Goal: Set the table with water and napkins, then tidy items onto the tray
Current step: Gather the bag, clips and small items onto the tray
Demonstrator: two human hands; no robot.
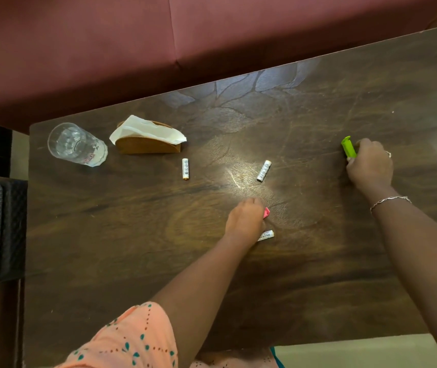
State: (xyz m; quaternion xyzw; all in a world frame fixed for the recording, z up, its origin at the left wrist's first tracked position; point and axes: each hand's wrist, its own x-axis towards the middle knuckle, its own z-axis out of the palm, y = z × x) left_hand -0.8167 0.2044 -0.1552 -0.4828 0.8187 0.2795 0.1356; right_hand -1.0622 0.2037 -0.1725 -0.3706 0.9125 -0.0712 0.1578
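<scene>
Dark wooden table (pixel 132 248): clear glass (pixel 77 144) far left, napkin holder (pixel 147 141) beside it, white cylinder (pixel 185 169), tilted cylinder (pixel 264 171) mid-table. Left hand (pixel 245 221) curled round a pink piece (pixel 266 213); right hand (pixel 370 166), far right, gripping a green piece (pixel 348 147).

glass (pixel 76 144): upright, far-left corner | napkins (pixel 148 130): in wooden holder (pixel 145 147), beside glass

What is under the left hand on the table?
A pink object pokes out beside the left hand, and a white labelled cylinder below it; their covered parts cannot be seen.
</scene>
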